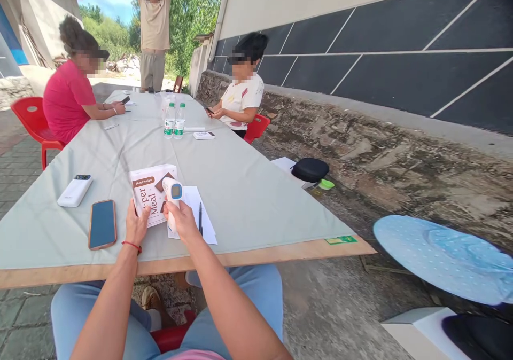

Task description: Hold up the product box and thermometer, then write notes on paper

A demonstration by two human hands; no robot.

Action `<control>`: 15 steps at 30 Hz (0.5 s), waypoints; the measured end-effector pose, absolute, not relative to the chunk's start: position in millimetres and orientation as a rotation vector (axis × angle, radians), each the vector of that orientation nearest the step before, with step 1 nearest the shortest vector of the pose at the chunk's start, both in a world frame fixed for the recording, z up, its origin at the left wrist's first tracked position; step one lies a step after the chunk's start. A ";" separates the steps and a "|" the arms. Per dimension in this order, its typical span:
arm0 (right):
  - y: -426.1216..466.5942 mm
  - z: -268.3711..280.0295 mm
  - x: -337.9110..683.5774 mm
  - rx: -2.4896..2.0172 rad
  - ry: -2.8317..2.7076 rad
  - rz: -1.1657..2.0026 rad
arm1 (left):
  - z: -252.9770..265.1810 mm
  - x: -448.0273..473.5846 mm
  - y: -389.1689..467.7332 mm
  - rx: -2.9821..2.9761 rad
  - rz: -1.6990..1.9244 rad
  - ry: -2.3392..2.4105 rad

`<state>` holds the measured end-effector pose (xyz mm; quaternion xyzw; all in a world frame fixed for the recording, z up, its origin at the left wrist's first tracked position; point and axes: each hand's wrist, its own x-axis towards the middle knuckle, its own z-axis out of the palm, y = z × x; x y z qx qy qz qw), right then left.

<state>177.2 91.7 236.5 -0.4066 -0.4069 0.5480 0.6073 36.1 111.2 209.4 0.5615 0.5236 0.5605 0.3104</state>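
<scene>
My left hand (137, 222) grips the lower left edge of a white and brown meal box (145, 193), whose printed front faces up toward me. In my right hand (181, 218) is a white infrared thermometer (172, 190), held by its handle with the small grey screen turned to me. Its head overlaps the right part of the box; I cannot tell whether they touch. Under and beside my right hand lie white paper sheets (193, 202) with a black pen (200, 218) on them. Left of my left hand lies a smartphone (102, 224) in an orange-edged case.
A white power bank (75, 190) lies at the left of the cloth-covered table (248, 205). Two water bottles (175, 120) stand farther back. Two people sit along the sides with phones, and another stands at the far end. A blue dotted hat (436, 253) is at right.
</scene>
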 end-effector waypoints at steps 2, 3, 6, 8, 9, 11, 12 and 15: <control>90.5 238.4 177.5 -0.954 -0.962 1.243 | 209.6 35.9 111.3 1.500 1.482 1.383; 89.9 239.5 177.7 -0.965 -0.974 1.229 | 209.6 35.7 111.5 1.510 1.477 1.387; 88.2 242.4 178.3 -0.975 -0.988 1.209 | 209.2 35.3 112.0 1.523 1.468 1.398; 87.5 243.9 178.4 -0.972 -0.983 1.214 | 209.2 35.4 112.1 1.513 1.471 1.385; 87.4 244.4 178.4 -0.972 -0.978 1.218 | 209.3 35.6 112.1 1.508 1.472 1.375; 87.4 244.8 178.2 -0.974 -0.971 1.228 | 209.7 35.9 112.0 1.507 1.476 1.365; 87.5 244.7 178.0 -0.974 -0.968 1.232 | 209.9 36.1 112.0 1.510 1.478 1.365; 88.5 243.7 177.3 -0.962 -0.956 1.240 | 210.1 36.2 112.0 1.523 1.482 1.368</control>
